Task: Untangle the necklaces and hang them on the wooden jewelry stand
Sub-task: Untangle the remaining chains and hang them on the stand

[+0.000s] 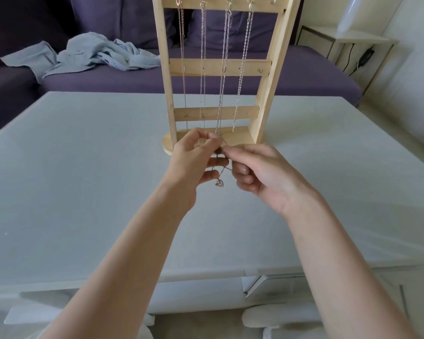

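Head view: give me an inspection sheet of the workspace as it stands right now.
Surface: pale grey table, bare where visible.
Job's things: light wooden jewelry stand upright on the table; four silver chain necklaces hang from its top rail; thin silver necklace with heart pendant held before its base.
Clutter: crumpled light blue cloth on the purple sofa.
Grippers: left hand and right hand, fingers pinching the pendant necklace's chain.
Cables: black cable by the white side table.
Surroundings: white wall at right.
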A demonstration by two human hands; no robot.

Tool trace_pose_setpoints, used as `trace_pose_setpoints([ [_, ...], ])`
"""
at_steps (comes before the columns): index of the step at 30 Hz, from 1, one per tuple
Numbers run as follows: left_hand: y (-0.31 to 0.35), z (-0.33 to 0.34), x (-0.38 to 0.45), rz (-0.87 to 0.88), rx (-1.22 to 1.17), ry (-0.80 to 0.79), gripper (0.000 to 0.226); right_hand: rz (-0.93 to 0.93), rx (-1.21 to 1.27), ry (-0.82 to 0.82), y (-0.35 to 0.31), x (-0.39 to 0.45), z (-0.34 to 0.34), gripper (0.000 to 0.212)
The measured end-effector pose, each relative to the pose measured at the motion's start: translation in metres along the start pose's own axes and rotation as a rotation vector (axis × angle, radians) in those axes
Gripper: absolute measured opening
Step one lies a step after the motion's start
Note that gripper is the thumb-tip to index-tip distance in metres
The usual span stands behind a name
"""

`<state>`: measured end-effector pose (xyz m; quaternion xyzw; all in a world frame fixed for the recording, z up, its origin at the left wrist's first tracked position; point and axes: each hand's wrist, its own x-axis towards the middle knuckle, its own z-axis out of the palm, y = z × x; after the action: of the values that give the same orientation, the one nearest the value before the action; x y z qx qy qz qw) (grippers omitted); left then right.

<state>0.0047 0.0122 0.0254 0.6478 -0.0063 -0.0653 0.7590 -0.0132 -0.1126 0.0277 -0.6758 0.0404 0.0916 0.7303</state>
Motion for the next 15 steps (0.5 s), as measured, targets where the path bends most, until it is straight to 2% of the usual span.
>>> trace_pose_setpoints([
  [4, -0.0001, 0.0003, -0.0007, -0.001, -0.017, -0.006, 0.015, -0.012, 0.085, 0.177, 0.0010, 0.0011, 0.0002, 0.013],
  [9, -0.0023, 0.0061, -0.0041, -0.112, -0.048, -0.184, 0.011, -0.146, -0.088, 0.436, 0.0056, 0.0042, 0.0025, 0.009],
  [12, -0.0016, 0.0067, -0.0037, -0.149, -0.085, -0.239, 0.009, -0.214, -0.099, 0.497, 0.0070, 0.0054, 0.0017, 0.014],
  [15, -0.0012, 0.0048, -0.0011, -0.152, -0.121, -0.182, 0.011, -0.276, -0.105, 0.505, 0.0052, 0.0050, 0.0006, 0.016],
])
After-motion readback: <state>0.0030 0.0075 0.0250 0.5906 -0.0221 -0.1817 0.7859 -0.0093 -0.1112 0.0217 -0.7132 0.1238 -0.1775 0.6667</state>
